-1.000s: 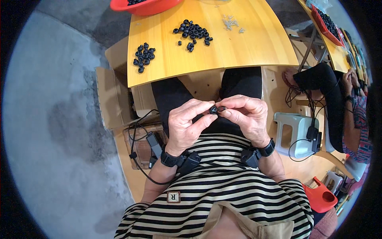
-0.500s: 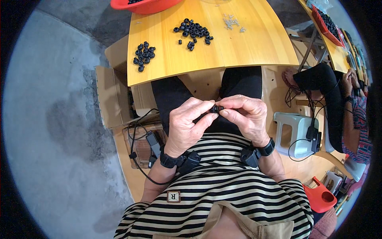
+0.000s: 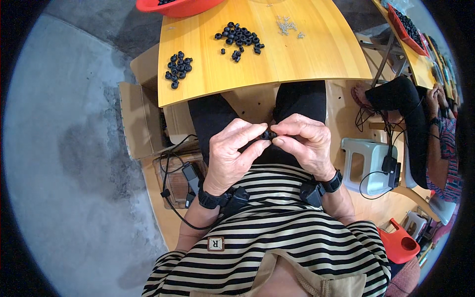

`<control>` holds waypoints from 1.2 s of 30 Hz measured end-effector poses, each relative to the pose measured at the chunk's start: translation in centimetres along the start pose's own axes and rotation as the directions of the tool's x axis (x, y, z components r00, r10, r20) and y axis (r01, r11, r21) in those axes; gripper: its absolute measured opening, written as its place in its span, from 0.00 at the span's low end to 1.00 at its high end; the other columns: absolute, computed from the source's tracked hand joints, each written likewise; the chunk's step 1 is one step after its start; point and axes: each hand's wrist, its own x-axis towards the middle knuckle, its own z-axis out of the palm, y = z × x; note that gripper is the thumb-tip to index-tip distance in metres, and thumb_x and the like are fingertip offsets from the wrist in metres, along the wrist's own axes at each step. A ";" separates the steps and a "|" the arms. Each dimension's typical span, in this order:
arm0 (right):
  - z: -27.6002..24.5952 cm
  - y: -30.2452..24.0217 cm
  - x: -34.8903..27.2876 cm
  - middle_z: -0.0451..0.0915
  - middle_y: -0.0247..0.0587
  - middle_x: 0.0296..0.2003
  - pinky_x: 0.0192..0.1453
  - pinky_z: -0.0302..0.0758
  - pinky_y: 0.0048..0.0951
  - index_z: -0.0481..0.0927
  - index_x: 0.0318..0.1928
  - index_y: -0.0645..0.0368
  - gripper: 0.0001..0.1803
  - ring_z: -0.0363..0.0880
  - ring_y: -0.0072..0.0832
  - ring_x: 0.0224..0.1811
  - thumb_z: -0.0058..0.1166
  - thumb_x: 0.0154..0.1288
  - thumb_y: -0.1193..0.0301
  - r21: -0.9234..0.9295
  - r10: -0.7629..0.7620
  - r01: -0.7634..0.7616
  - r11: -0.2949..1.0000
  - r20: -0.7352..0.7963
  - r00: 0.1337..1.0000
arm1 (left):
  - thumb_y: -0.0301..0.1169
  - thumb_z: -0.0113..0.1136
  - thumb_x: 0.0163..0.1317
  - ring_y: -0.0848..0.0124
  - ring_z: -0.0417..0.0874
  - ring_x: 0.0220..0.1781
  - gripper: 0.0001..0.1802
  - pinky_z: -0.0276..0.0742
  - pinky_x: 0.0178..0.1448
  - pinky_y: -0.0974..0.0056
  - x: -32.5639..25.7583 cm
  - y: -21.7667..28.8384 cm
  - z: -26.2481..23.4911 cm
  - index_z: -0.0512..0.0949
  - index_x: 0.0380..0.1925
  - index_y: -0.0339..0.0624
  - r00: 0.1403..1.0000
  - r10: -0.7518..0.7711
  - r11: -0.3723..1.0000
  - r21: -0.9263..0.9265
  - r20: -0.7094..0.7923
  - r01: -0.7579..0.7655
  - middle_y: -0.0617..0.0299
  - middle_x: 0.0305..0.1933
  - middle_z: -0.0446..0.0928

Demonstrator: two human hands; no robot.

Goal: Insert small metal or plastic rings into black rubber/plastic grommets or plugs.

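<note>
Left hand [image 3: 230, 152]: grip narrow, pinched on a small black part [image 3: 268, 135], located above the dark trousers [image 3: 301, 101], at 6 o'clock from the tabletop [image 3: 316, 59]. Right hand [image 3: 309, 143]: grip narrow, pinching the 3 o'clock end. One piece or two: cannot tell. From there, black pieces cluster [image 3: 179, 68] at 10 o'clock; silver bits [image 3: 286, 26] lie at 12.

Concrete floor [image 3: 84, 198]: grey, darkly blotched
Wooden table [image 3: 316, 54]: yellow-brown, visible grain
Second table [image 3: 421, 70]: similar tone, at right
Plastic stool [image 3: 373, 163]: pale, open-sided
</note>
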 end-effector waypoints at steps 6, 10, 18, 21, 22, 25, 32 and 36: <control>-0.1 0.0 -0.1 0.84 0.40 0.32 0.38 0.77 0.24 0.87 0.41 0.61 0.09 0.83 0.25 0.34 0.67 0.58 0.77 0.104 0.085 -0.085 0.991 0.005 0.996 | 0.18 0.73 0.47 0.69 0.82 0.35 0.19 0.78 0.39 0.68 0.0 0.2 0.0 0.85 0.43 0.36 1.000 -0.016 1.000 0.004 -0.008 0.016 0.57 0.35 0.83; 0.1 0.0 -0.1 0.84 0.39 0.32 0.38 0.77 0.23 0.87 0.40 0.61 0.08 0.82 0.23 0.34 0.67 0.59 0.78 0.195 0.141 -0.141 0.971 0.012 0.990 | 0.18 0.73 0.47 0.69 0.82 0.35 0.19 0.78 0.39 0.69 0.0 -0.2 0.0 0.85 0.43 0.36 1.000 -0.004 0.999 -0.040 -0.011 0.003 0.57 0.36 0.82; -0.1 0.3 -0.1 0.84 0.40 0.33 0.38 0.77 0.23 0.87 0.39 0.61 0.07 0.82 0.23 0.34 0.66 0.59 0.78 0.170 0.126 -0.129 0.977 0.027 0.992 | 0.18 0.73 0.48 0.67 0.83 0.36 0.18 0.79 0.41 0.67 0.2 0.1 -0.3 0.84 0.42 0.34 0.998 0.007 1.000 0.019 0.061 -0.009 0.56 0.36 0.82; -0.2 0.4 -0.1 0.84 0.40 0.33 0.38 0.78 0.24 0.86 0.38 0.62 0.06 0.82 0.24 0.34 0.66 0.59 0.78 0.132 0.094 -0.098 0.986 0.032 0.995 | 0.18 0.73 0.47 0.67 0.82 0.35 0.18 0.79 0.40 0.67 0.3 0.1 -0.4 0.84 0.41 0.33 0.996 0.038 0.996 0.071 0.084 -0.044 0.56 0.35 0.81; -0.2 0.4 0.0 0.84 0.40 0.33 0.38 0.78 0.24 0.86 0.38 0.62 0.06 0.82 0.25 0.34 0.66 0.59 0.78 0.115 0.081 -0.084 0.990 0.034 0.996 | 0.18 0.73 0.47 0.66 0.82 0.35 0.18 0.78 0.40 0.67 0.4 0.1 -0.5 0.83 0.41 0.32 0.995 0.051 0.994 0.090 0.091 -0.059 0.56 0.34 0.81; -0.3 0.4 0.1 0.84 0.41 0.33 0.39 0.79 0.25 0.86 0.38 0.62 0.06 0.83 0.26 0.34 0.66 0.59 0.78 0.052 0.040 -0.043 0.998 0.054 0.998 | 0.18 0.73 0.46 0.66 0.82 0.34 0.18 0.78 0.39 0.66 0.5 0.2 -0.5 0.83 0.41 0.31 0.991 0.065 0.987 0.142 0.119 -0.081 0.55 0.33 0.80; -0.5 2.0 -0.1 0.81 0.36 0.31 0.36 0.77 0.19 0.84 0.39 0.65 0.08 0.80 0.20 0.32 0.67 0.58 0.79 0.475 0.320 -0.373 0.797 0.193 0.928 | 0.18 0.72 0.46 0.65 0.81 0.33 0.17 0.77 0.37 0.65 0.6 -0.2 -0.1 0.83 0.40 0.32 0.984 0.117 0.983 0.128 0.131 -0.134 0.56 0.32 0.79; -1.1 2.9 0.3 0.81 0.32 0.29 0.35 0.78 0.20 0.82 0.37 0.62 0.11 0.79 0.17 0.30 0.71 0.55 0.77 0.625 0.369 -0.530 0.572 0.381 0.848 | 0.19 0.72 0.47 0.66 0.79 0.32 0.17 0.75 0.36 0.65 0.7 -0.2 0.0 0.84 0.40 0.33 0.978 0.147 0.986 0.061 0.148 -0.157 0.58 0.31 0.78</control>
